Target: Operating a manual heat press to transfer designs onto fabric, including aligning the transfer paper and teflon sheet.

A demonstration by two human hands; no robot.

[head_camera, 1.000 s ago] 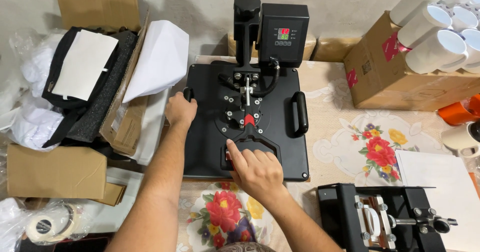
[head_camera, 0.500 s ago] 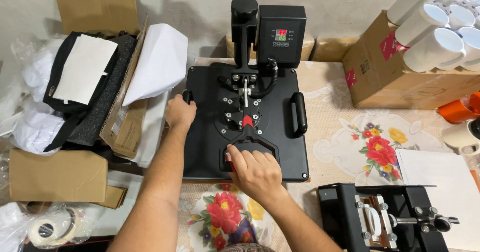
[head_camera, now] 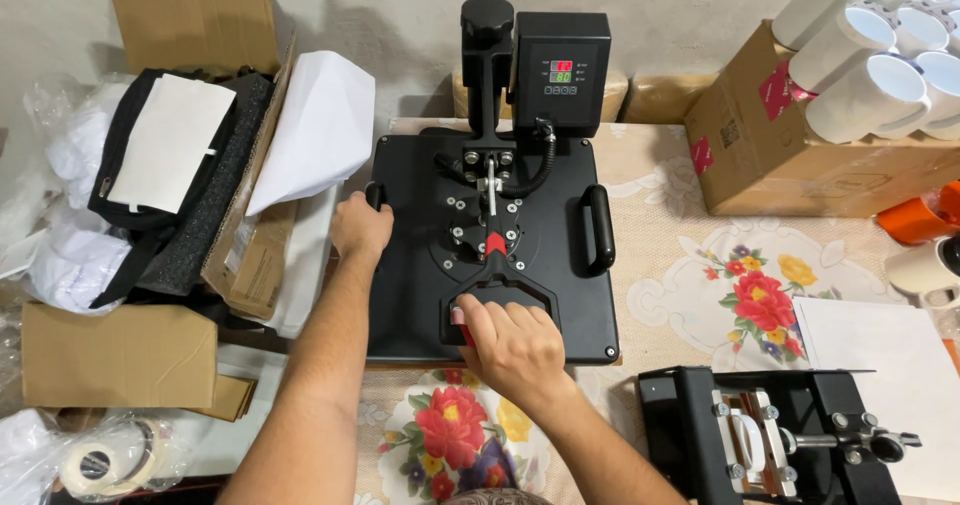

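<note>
A black heat press (head_camera: 540, 295) lies flat in the middle of the flowered tablecloth, its plate closed down. My right hand (head_camera: 512, 343) grips the press's front lever handle (head_camera: 478, 295), which has a red grip partly hidden under my fingers. My left hand (head_camera: 360, 229) holds the black side handle on the plate's left edge. A matching side handle (head_camera: 598, 227) is on the right. The control box (head_camera: 560, 73) with lit red and green digits stands at the back.
Left: open cardboard boxes (head_camera: 118, 355), black fabric with white sheets (head_camera: 170, 145), plastic bags, a tape roll (head_camera: 90, 465). Right: a cardboard box (head_camera: 800, 155) with white mugs (head_camera: 870, 95), an orange mug, white paper (head_camera: 890, 365), and a smaller black mug press (head_camera: 780, 440) at the front.
My right hand has closed more fully round the lever handle. The left hand stays on the side handle and the press has not visibly moved.
</note>
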